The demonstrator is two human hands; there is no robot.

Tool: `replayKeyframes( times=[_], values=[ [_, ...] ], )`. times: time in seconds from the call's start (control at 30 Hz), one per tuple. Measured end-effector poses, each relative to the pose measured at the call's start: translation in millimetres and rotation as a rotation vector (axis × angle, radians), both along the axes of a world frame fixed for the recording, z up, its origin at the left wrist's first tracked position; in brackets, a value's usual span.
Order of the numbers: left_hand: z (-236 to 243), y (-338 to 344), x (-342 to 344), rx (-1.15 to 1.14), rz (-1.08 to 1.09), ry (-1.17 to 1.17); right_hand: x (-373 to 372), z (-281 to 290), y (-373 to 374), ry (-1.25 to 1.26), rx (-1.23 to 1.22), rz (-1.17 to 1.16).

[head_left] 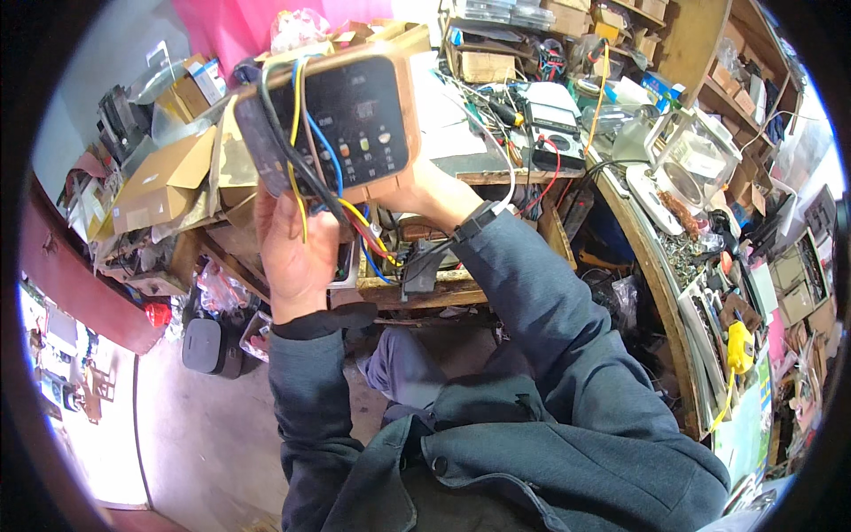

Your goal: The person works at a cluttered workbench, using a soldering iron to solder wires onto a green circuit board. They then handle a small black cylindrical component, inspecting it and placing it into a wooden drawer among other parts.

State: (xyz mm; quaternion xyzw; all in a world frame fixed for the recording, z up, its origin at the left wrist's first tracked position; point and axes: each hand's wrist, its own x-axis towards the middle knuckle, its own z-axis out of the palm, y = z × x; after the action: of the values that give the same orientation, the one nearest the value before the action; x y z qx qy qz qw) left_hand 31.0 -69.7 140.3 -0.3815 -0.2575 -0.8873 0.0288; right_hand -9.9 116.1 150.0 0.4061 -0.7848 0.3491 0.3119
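Observation:
Raised above the bench front is an appliance base (372, 173) with a copper-coloured casing and a dark control panel (355, 106) marked with small icons. My left hand (300, 253) supports its lower left side, thumb up and the other fingers partly hidden behind it. From the right, my right hand (430, 191) grips the lower right edge; most of its fingers are out of sight behind the casing. Loose black, yellow and blue wires (339, 182) drape across the panel. Red and yellow wires (372, 235) dangle below, between my hands. A dark band (479, 222) circles my right wrist.
Under my hands, a wooden drawer (425, 295) stands pulled out. A meter with a red lead (558, 151) lies on the bench beside tangled cables. Cardboard boxes (164, 182) crowd the left; a clear-walled appliance (696, 155) and a yellow tool (740, 346) occupy the right bench.

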Motion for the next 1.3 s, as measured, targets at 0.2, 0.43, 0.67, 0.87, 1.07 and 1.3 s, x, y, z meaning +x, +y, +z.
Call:
replayKeyframes(
  times=[0.2, 0.43, 0.67, 0.87, 1.07, 1.3],
  values=[
    [35.1, -6.4, -8.2, -0.179, 0.323, 0.199, 28.9, 36.4, -18.4, -0.154, 0.139, -0.087],
    [53.2, -6.9, -0.5, -0.093, 0.531, 0.159, 63.4, 29.2, -43.4, -0.596, -0.190, 0.186],
    [53.3, -46.2, -15.8, -0.235, 0.960, 0.163, 130.6, 0.9, -2.2, -0.821, 0.076, 0.109],
    [3.5, -79.8, -11.6, -0.974, 0.841, 0.012, 135.5, 3.9, 56.9, -0.296, 0.551, -0.080],
    [-49.2, -86.4, -2.3, -1.039, 0.103, -0.238, 117.5, -1.5, 73.6, 0.014, 0.683, -0.382],
    [-141.6, -64.7, 22.4, -0.173, -0.357, -0.520, 108.5, -48.3, 52.6, -0.201, 0.086, -0.207]
  ],
)
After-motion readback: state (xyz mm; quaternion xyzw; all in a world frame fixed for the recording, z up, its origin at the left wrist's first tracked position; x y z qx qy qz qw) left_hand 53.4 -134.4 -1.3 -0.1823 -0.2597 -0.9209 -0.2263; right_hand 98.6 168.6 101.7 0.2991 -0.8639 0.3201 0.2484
